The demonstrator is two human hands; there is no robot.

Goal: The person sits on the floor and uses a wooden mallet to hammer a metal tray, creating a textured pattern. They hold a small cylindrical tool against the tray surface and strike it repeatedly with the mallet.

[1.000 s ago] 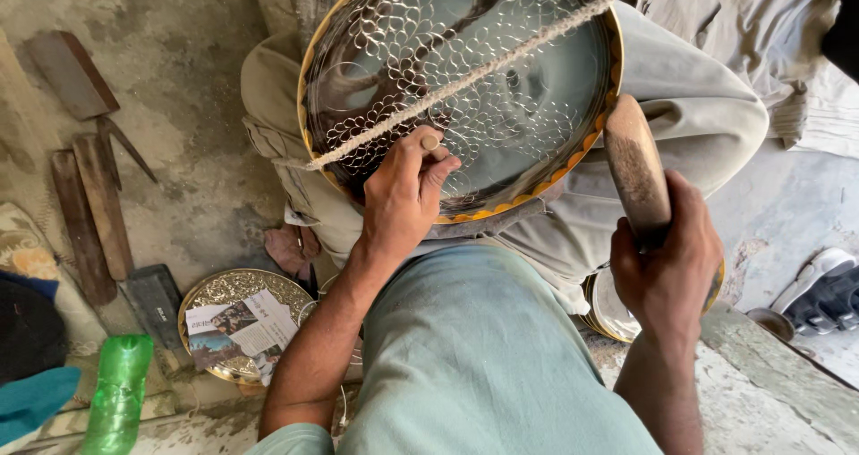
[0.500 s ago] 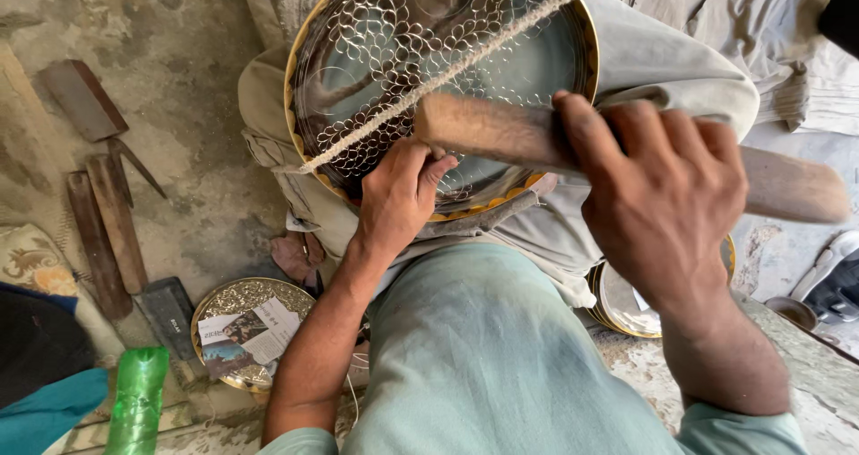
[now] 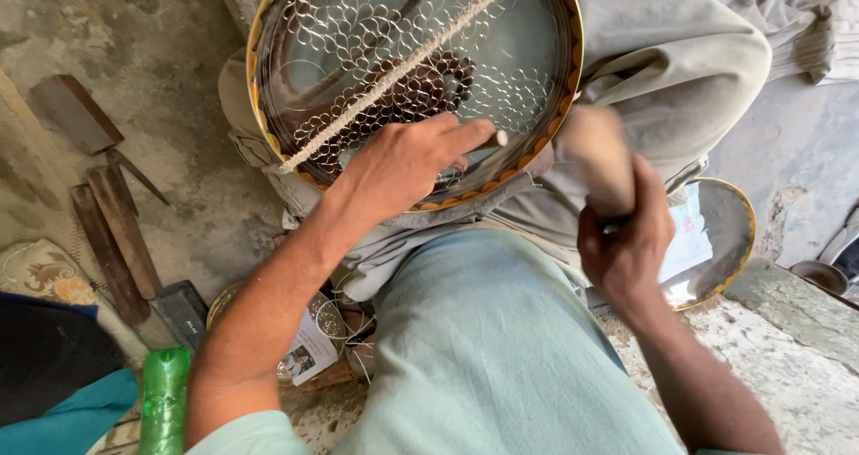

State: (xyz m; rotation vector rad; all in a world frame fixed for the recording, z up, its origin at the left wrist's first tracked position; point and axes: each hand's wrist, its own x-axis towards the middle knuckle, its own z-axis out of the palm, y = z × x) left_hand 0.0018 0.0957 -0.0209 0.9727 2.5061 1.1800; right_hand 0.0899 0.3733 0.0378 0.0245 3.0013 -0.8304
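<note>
A: What changed at the round engraved tray (image 3: 537, 52) on the lap?

B: The wooden mallet (image 3: 598, 158), laid across the tray 0.5 s ago, is now off its right rim, blurred mid-swing, so hammering goes on.

A: And the hands?

B: Right hand (image 3: 626, 245) closed round the mallet handle; left hand (image 3: 407, 160) pinching 1 thin punch (image 3: 497, 138) against the tray's lower rim, forearm stretched forward.

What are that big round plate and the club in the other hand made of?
The plate looks like polished metal: it mirrors its surroundings, carries scale-like engraved lines and has a gold-toned rim. The club in the right hand seems to be pale wood, matte and unpainted, though it is blurred. The left hand holds a thin tool, probably metal.
</note>
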